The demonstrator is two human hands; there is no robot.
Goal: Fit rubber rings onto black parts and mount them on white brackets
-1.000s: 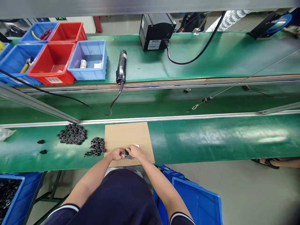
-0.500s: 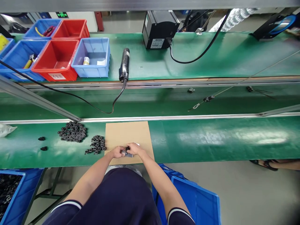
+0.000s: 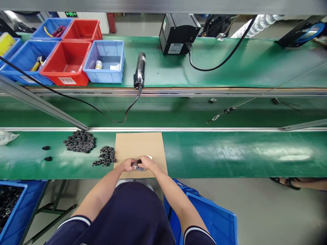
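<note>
The left hand [image 3: 128, 164] has its fingers closed on one end of a metal block [image 3: 140, 168], and the right hand's [image 3: 146, 162] fingers grip a black part [image 3: 139, 161] against it. Both things are over the near half of a cardboard sheet [image 3: 139, 144] on the green table [image 3: 217, 149], with a small pile [image 3: 106, 156] of black pieces just beside its left edge.

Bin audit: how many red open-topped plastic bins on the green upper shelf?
2: front red bin, between two blue plastic bins; rear red bin, behind the front one.
</note>
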